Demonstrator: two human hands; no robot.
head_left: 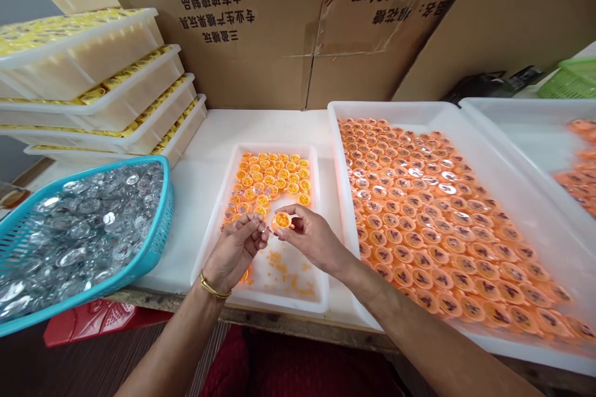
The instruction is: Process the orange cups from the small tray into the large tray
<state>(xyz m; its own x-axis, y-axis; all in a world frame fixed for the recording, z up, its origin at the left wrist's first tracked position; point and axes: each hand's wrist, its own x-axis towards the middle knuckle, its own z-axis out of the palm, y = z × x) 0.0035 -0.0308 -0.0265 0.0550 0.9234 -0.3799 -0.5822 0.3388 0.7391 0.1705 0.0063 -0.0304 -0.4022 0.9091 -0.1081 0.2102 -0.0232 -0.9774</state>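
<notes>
My right hand (313, 237) pinches a small orange cup (282, 221) by its rim, its open top facing me with yellow-orange candy pieces inside. Close beside it, the fingers of my left hand (238, 242) are closed on a small clear plastic piece (265, 231), mostly hidden by the fingertips. Both hands are over a small white tray (218, 198). Rows of orange cups with yellow-orange filling (279, 173) stand in its far part. Loose orange bits (279, 263) lie scattered on its near bottom.
A blue basket (161, 217) of clear plastic lids (88, 211) stands at the left, with stacked white trays (181, 68) of yellow packs behind. To the right, a large white tray (342, 167) holds many orange cups with dark-marked tops (426, 223). Cardboard boxes (261, 62) wall the back.
</notes>
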